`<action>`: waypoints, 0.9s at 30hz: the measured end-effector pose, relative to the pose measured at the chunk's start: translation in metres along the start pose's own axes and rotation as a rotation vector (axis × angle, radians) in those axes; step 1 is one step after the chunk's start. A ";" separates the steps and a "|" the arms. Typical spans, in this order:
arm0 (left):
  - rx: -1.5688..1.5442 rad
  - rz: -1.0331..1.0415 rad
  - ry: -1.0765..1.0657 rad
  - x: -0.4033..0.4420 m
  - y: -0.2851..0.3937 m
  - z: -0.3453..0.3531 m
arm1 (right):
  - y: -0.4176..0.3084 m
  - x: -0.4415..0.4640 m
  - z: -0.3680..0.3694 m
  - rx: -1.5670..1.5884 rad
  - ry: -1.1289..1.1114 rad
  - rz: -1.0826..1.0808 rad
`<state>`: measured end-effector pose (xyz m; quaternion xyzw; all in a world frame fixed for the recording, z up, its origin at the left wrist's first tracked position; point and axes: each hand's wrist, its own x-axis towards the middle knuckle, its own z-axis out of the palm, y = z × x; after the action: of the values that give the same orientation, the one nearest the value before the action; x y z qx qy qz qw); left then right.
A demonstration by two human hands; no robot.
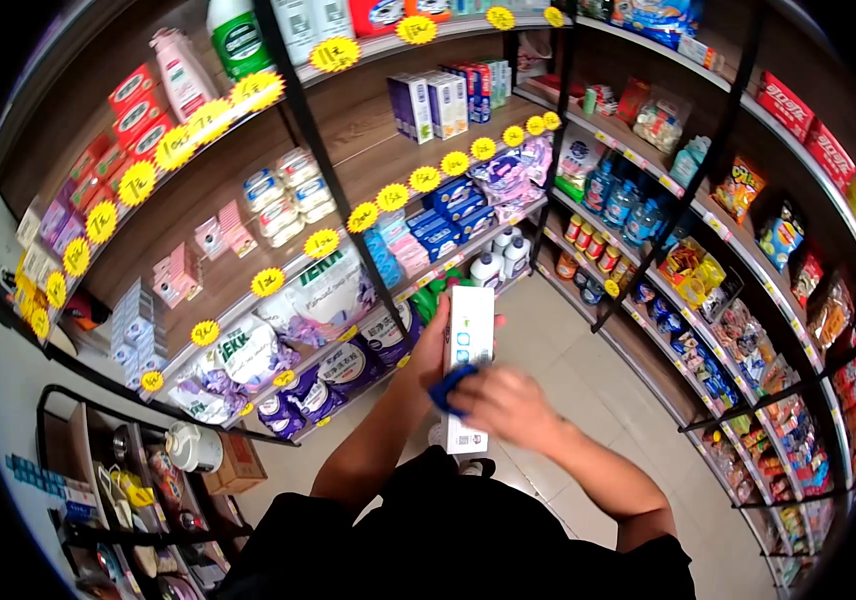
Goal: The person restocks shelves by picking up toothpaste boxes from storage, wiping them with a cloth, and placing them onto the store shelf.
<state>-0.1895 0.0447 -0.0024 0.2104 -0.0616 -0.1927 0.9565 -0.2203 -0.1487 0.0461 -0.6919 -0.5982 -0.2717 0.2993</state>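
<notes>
against box (470,320), right hand (508,405) seemingly holds cloth (450,390)

A: Clothing, please.
B: Top (448,545): solid black, matte, details lost in the dark.
A: Sleeves?
B: Left sleeve (283,535) and right sleeve (663,572): short, same black.
A: Below those?
B: Left forearm (373,440) and right forearm (613,470) bare. Left hand (432,345) bare; right hand (516,407) bare, motion-blurred.
</notes>
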 end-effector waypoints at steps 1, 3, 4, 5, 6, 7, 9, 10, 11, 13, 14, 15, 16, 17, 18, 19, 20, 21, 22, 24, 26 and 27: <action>0.051 0.026 0.082 0.006 -0.006 0.015 | 0.018 0.004 -0.001 0.006 0.031 0.083; 0.038 0.019 0.091 0.025 -0.015 0.000 | 0.057 0.019 -0.008 -0.008 0.103 0.227; 0.146 0.051 0.182 0.033 -0.018 0.003 | 0.075 0.026 -0.012 -0.027 0.144 0.287; 0.133 0.005 0.148 0.041 -0.019 -0.003 | 0.089 0.032 -0.016 -0.046 0.186 0.340; 0.121 -0.040 0.114 0.048 -0.019 -0.004 | 0.105 0.033 -0.015 -0.065 0.224 0.362; 0.168 -0.061 0.217 0.055 -0.021 -0.003 | 0.118 0.034 -0.015 -0.072 0.238 0.371; 0.196 -0.074 0.242 0.074 -0.021 -0.008 | 0.139 0.032 -0.012 -0.080 0.249 0.390; 0.227 -0.081 0.265 0.086 -0.019 -0.009 | 0.150 0.032 -0.010 -0.094 0.249 0.408; 0.266 -0.072 0.286 0.095 -0.018 -0.009 | 0.160 0.032 -0.010 -0.108 0.248 0.427; 0.280 -0.035 0.252 0.114 -0.013 -0.009 | 0.182 0.036 -0.008 -0.138 0.245 0.456; 0.299 0.011 0.222 0.124 -0.010 -0.011 | 0.193 0.038 -0.006 -0.160 0.246 0.478; 0.298 0.008 0.221 0.135 -0.007 -0.013 | 0.205 0.042 -0.005 -0.163 0.246 0.480; 0.340 0.040 0.267 0.146 -0.006 -0.016 | 0.219 0.045 -0.002 -0.132 0.303 0.517; 0.381 0.071 0.314 0.154 -0.003 -0.020 | 0.231 0.049 0.002 -0.100 0.360 0.554; 0.287 0.035 0.295 0.164 0.003 -0.028 | 0.238 0.056 0.001 -0.028 0.394 0.627; 0.186 -0.028 0.266 0.172 0.009 -0.035 | 0.248 0.058 0.004 0.046 0.433 0.706; 0.087 -0.086 0.235 0.179 0.016 -0.042 | 0.257 0.061 0.007 0.122 0.472 0.782; 0.082 -0.059 0.173 0.185 0.026 -0.042 | 0.266 0.061 0.008 0.078 0.442 0.719; 0.085 -0.052 0.176 0.193 0.032 -0.040 | 0.271 0.062 0.008 0.084 0.443 0.714; 0.011 0.022 0.263 0.204 0.042 -0.034 | 0.274 0.063 0.007 0.008 0.315 0.546; -0.006 0.065 0.242 0.216 0.050 -0.033 | 0.270 0.060 0.008 0.080 0.255 0.510; 0.062 0.062 0.265 0.225 0.055 -0.052 | 0.265 0.056 0.008 0.100 0.212 0.501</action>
<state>0.0463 0.0219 -0.0178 0.2613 0.0530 -0.1313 0.9548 0.0503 -0.1336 0.0587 -0.7701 -0.3866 -0.2304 0.4521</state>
